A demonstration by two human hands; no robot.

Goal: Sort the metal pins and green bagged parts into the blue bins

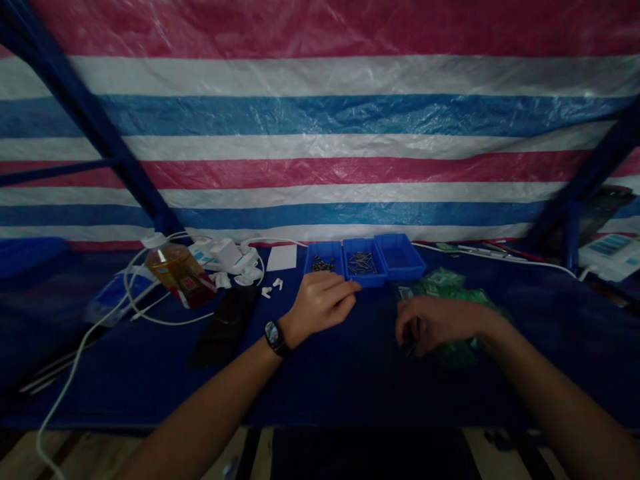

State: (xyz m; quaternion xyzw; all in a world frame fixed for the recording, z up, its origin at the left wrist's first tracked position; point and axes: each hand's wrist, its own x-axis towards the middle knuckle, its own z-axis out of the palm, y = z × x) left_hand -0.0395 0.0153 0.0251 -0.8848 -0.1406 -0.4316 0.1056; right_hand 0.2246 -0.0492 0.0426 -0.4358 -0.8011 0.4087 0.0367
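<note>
Left hand (pixel 323 303) is nearer the screws (pixel 362 263) — they're in the middle tray (pixel 373 281), far-right of its curled grip, pointing every which way. Right hand (pixel 440 321) curls by green bags (pixel 449 280) — can't tell what either's holding.

From where I stood, the person's left hand (pixel 323 303), a black watch (pixel 274 335) on its wrist, was curled near a blue tray (pixel 374 280) of metal pieces (pixel 363 263), while the blurred right hand (pixel 433 323) bent its fingers by green packets (pixel 450 283) on the blue table (pixel 345 380).
</note>
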